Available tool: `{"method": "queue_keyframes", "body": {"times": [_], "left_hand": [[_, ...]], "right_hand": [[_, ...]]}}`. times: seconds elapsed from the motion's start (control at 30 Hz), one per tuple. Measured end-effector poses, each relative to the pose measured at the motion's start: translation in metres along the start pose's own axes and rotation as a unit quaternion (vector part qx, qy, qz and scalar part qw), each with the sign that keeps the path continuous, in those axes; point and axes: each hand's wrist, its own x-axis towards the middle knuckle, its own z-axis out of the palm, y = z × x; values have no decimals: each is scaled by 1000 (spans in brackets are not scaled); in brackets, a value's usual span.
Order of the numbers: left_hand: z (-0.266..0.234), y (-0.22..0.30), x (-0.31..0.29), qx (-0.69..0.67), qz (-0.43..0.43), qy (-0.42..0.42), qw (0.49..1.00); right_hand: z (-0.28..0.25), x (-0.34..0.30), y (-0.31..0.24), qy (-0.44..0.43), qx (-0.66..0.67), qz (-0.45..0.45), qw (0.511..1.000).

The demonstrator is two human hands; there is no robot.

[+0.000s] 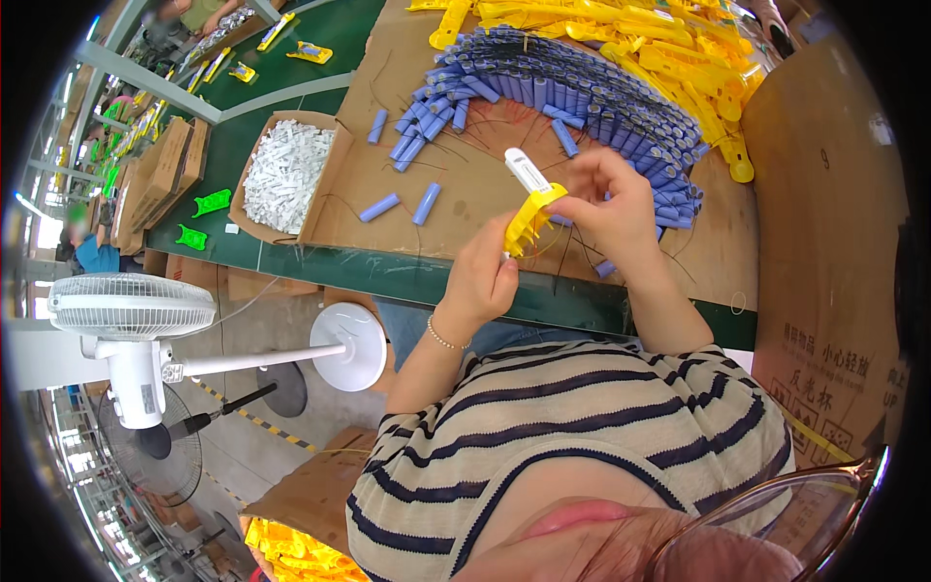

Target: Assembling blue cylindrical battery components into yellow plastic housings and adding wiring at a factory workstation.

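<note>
Above the front edge of the bench, both my hands hold a curved yellow plastic housing (pixel 529 225). My left hand (pixel 480 278) wraps round its lower end, fingers closed. The thumb and a finger of my right hand (pixel 618 206) pinch its upper end. A white rounded strip (pixel 527 171) sticks up from that upper end; how it is joined is hidden. Beyond my hands lies a dense stack of blue cylindrical cells (pixel 543 85) with thin wires. Two loose cells, one upright-leaning (pixel 426 204) and one slanted (pixel 379 207), lie left of my hands on the cardboard.
A carton of small white parts (pixel 289 175) stands to the left, near green plastic pieces (pixel 212 202). Yellow housings (pixel 669 58) pile up behind the cells. A tall cardboard box (pixel 824 223) walls the right side. A white fan (pixel 136 320) stands left of me.
</note>
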Motion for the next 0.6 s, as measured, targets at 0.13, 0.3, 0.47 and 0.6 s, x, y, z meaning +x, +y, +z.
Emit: {"method": "queue_keyframes", "body": {"times": [0.13,0.3,0.47,0.6], "left_hand": [[3,-2,-4,-64,-23,-32,997],[2,-8,-3,-107,-69,-85,988],[14,6,-2,-209,-125,-17,970],[17,2,-1,32,-53,60,996]], "right_hand": [[-3,12,2,6,-39,-303,952],[0,1,9,-122,205,-10,971],[14,0,15,-88,393,78,912],[24,-10,10,-54,265,-24,962]]}}
